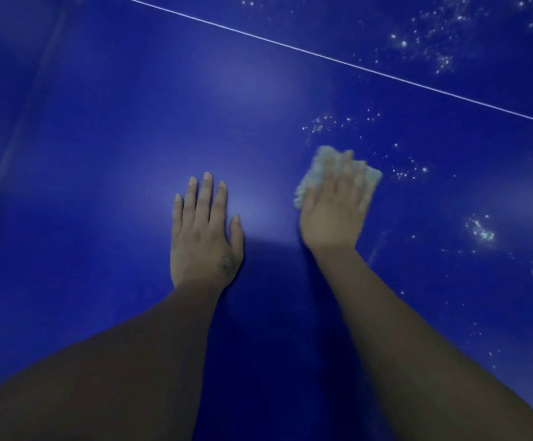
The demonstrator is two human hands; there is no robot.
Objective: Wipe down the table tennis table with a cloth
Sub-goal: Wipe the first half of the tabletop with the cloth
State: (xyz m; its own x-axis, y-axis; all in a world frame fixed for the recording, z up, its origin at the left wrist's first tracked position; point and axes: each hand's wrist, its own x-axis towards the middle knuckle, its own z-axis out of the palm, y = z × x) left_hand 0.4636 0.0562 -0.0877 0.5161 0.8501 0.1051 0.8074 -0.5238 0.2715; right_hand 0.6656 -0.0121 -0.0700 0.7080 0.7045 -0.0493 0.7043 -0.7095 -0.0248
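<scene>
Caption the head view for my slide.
Right hand presses a pale crumpled cloth onto the glossy blue table tennis table; left hand rests flat beside it, bright droplets nearby.

Blue table (99, 154) with white line (322, 56); scattered droplets (480, 231) and pale cloth (318, 168) on it

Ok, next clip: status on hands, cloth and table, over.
Left hand flat on blue table, empty. Right hand presses pale cloth down, fingers straight. Glinting specks right of cloth; nothing in the way.

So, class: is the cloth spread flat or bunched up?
Bunched: the cloth shows as a small lumpy pad under the flat right hand.
</scene>
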